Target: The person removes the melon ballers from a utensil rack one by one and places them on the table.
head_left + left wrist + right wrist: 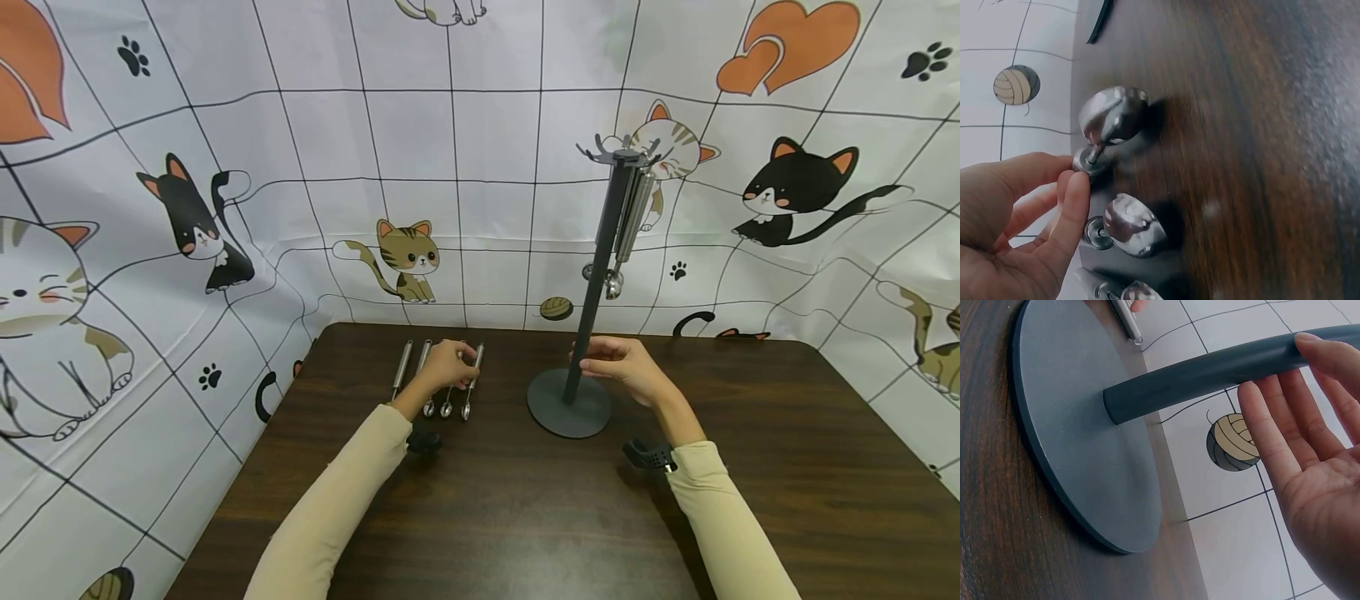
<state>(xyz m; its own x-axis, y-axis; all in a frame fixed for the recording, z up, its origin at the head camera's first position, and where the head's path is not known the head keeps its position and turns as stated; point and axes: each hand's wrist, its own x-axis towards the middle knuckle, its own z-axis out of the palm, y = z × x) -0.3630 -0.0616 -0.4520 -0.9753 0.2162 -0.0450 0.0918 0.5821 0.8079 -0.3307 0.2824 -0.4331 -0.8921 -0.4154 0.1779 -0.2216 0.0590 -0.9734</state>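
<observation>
My left hand (448, 364) is at the rightmost of several shiny metal spoons (466, 411) lying side by side on the table. In the left wrist view, its thumb and fingers pinch the thick handle close behind the rounded bowl (1113, 115). A neighbouring spoon (1132, 225) lies just beside those fingers. My right hand (628, 367) holds the lower pole of a dark grey utensil stand (597, 292), thumb on one side and fingertips on the other in the right wrist view. The stand's round base (1085, 437) sits flat on the table.
Several metal utensils (634, 218) hang from the right side of the stand's hook ring (611, 157). The dark wood table (495, 508) ends at a white cat-patterned sheet (495, 217) behind and at the left. Each wrist wears a black strap (651, 456).
</observation>
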